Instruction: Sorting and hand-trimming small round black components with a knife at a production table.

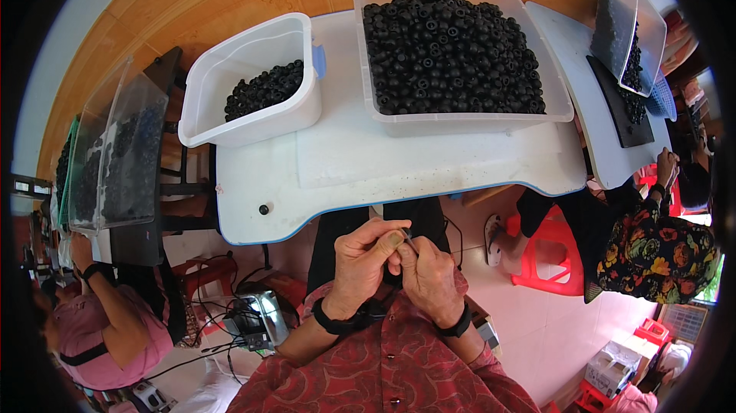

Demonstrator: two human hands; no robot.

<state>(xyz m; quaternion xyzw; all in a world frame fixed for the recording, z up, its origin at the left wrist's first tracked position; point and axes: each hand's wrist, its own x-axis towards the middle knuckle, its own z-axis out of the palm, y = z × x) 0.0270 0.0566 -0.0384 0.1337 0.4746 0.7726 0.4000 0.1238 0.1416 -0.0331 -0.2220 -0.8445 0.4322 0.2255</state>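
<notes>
My left hand (360, 263) and my right hand (431, 281) meet above my lap, in front of the table edge. Both are closed, thumbs and fingertips pinched together around a small dark piece (407, 234). Fingers cover most of it, so its kind cannot be made out. A single small round black part (264, 209) lies on the white table (345, 168) near its left front corner. Farther back stands a large translucent bin (468, 123) heaped with small black rounded parts (452, 53) that have holes. To its left, a smaller white tub (253, 131) holds fewer of the same black parts.
On the left, a person in pink (115, 336) sits by a clear bin (115, 152). At right, a person in a floral top (652, 260) sits near a red stool (548, 256) and a tilted clear bin (630, 26). Black cables (218, 298) hang at lower left.
</notes>
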